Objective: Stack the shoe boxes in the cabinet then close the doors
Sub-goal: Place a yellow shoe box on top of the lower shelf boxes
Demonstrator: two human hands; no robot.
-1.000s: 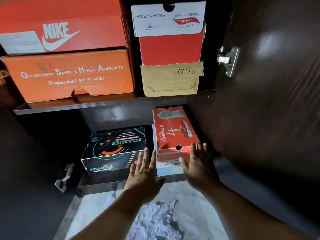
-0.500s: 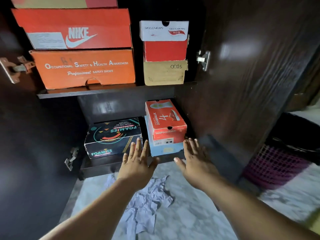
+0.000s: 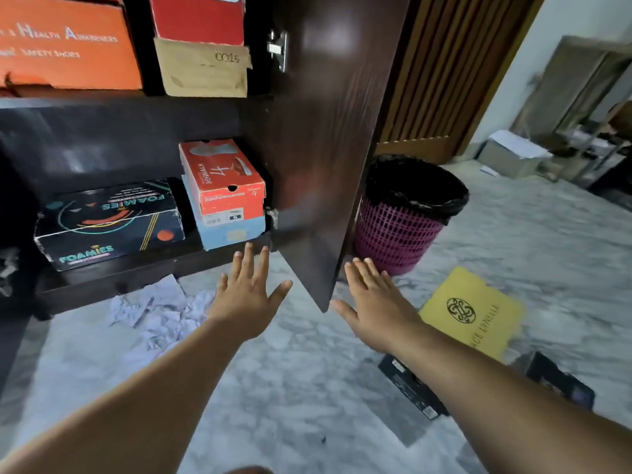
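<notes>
Both your hands are spread flat, gripping nothing: left hand [image 3: 247, 291] just in front of the bottom shelf [image 3: 136, 268], right hand [image 3: 372, 304] just past the open door [image 3: 325, 131] edge. Red box [image 3: 222, 177] sits on the blue box [image 3: 232, 230] (stacked, bottom shelf), Foamies box [image 3: 106, 222] beside them. Yellow box [image 3: 473, 313] lies on the floor [image 3: 290, 388].

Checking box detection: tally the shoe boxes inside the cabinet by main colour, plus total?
Orange or red: 3, safety shoes box, red box, GOwalk box
Tan: 1, 0025 box
Black: 1, Foamies box
Light blue: 1, blue box
Total: 6
</notes>
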